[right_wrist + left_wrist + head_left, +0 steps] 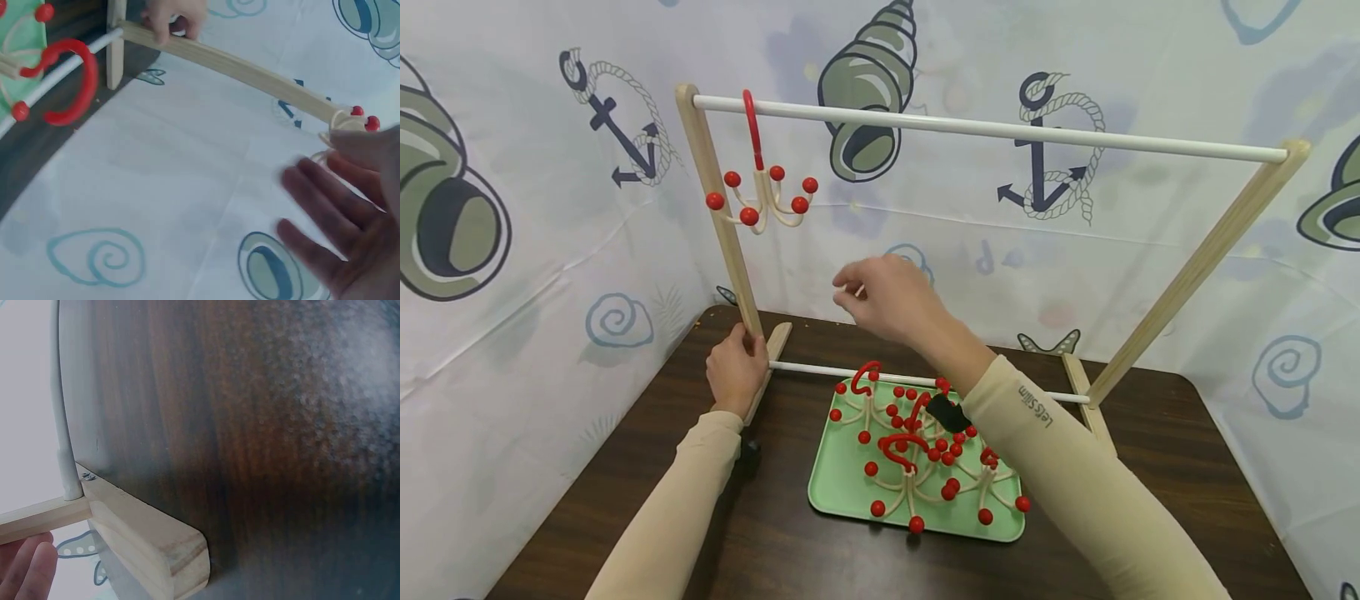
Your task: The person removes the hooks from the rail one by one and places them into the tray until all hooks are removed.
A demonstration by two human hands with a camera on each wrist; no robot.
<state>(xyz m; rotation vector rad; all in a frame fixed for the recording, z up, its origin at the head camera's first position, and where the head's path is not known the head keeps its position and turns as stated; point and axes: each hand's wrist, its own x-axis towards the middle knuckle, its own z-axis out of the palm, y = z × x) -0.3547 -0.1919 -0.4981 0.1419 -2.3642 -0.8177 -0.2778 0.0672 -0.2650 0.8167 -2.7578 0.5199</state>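
My left hand (737, 372) grips the lower part of the left wooden post (722, 196) of a rack. In the left wrist view its fingertips (39, 569) show against that post. My right hand (891, 302) is in the air in front of the rack, fingers loosely bent and holding nothing. A hook hanger (763, 192) with a red hook and curved pale arms tipped with red balls hangs from the left end of the white top rod (970, 127). Several similar hangers (910, 479) crowd the green tray (835, 467), partly hidden by my right forearm.
The rack's right post (1202, 267) leans outward at the far right. A white lower rod (820, 368) joins the wooden feet behind the tray. All stands on a dark wood table (760, 533), with a patterned cloth (940, 225) behind.
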